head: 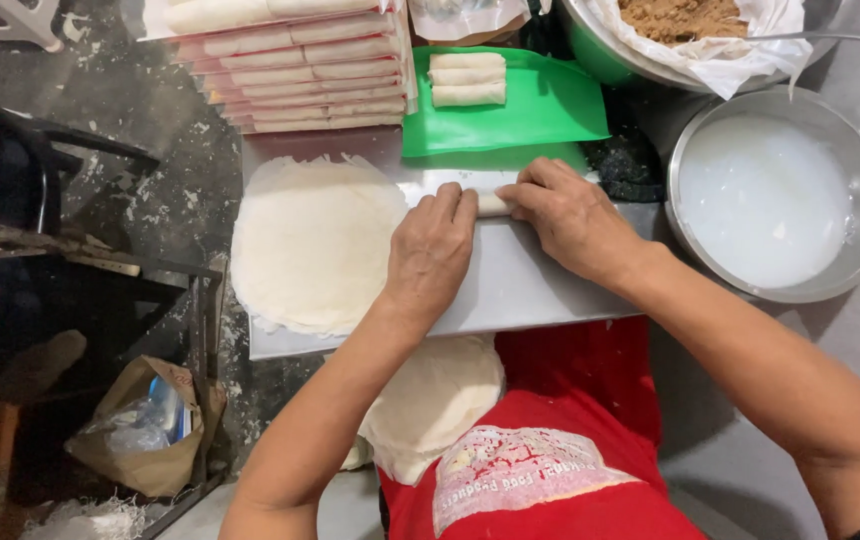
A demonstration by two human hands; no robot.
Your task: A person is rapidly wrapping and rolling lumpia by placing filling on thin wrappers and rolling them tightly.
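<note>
Wrappers [430, 400] lie stacked on my lap, below the steel board [540, 285]. Both my left hand [432, 250] and right hand [570, 215] curl fingers down over 1 half-rolled spring roll [493, 204] mid-board. Rolling looks underway; finishing calls for even forward pressure.

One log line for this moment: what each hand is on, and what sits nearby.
left hand: on roll | right hand: on roll | left: wrapper stack | ahead: green tray, three rolls
</note>
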